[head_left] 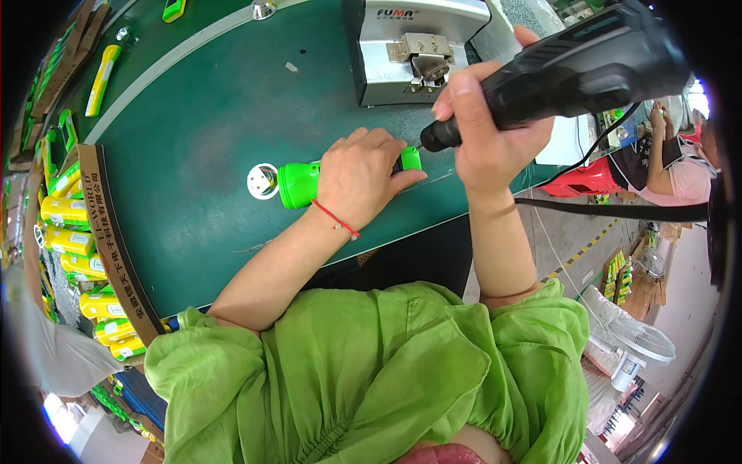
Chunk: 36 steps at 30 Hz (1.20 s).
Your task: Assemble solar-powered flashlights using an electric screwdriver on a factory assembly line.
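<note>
The left hand [357,174] clasps a green plastic flashlight [300,185], a round pale disc [263,182] just left; the right hand [498,147] grips a thick black screwdriver [583,77].

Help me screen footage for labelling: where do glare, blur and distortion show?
In the head view, black surrounds the round picture and the cardboard strip bows near the left rim; in the head view, glare washes out spots at the lower left and far right; in the head view, the black electric driver looks soft toward its rear, the green flashlight clearer.
</note>
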### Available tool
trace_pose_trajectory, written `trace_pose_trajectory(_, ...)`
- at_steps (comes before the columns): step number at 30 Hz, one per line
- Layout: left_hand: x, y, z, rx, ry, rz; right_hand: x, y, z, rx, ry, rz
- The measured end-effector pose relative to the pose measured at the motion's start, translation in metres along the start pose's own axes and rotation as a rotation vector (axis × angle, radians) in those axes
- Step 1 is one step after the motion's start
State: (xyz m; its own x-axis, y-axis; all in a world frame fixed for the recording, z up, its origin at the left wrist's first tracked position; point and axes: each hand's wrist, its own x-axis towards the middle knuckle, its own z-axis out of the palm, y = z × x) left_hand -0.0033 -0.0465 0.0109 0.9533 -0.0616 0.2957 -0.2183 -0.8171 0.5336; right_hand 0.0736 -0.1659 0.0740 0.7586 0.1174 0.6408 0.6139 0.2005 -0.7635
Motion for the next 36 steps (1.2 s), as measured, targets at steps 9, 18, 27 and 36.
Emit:
trace_pose_trajectory(9, 0.003, 0.001, -0.002, 0.012, -0.003, 0.017, -0.022, 0.017, 0.005, -0.033, 0.051, 0.027)
trace_pose_trajectory(18, -0.004, -0.002, -0.001, 0.013, -0.021, 0.021, -0.016, 0.008, 0.003, 0.164, -0.063, 0.207)
trace_pose_trajectory(27, -0.001, 0.002, -0.005, 0.139, -0.059, 0.063, -0.025, 0.007, 0.010, 0.071, -0.027, 0.134)
trace_pose_trajectory(36, 0.000, 0.003, 0.000, 0.093, 0.001, 0.105, -0.029, 0.016, -0.015, -0.340, -0.170, -0.062)
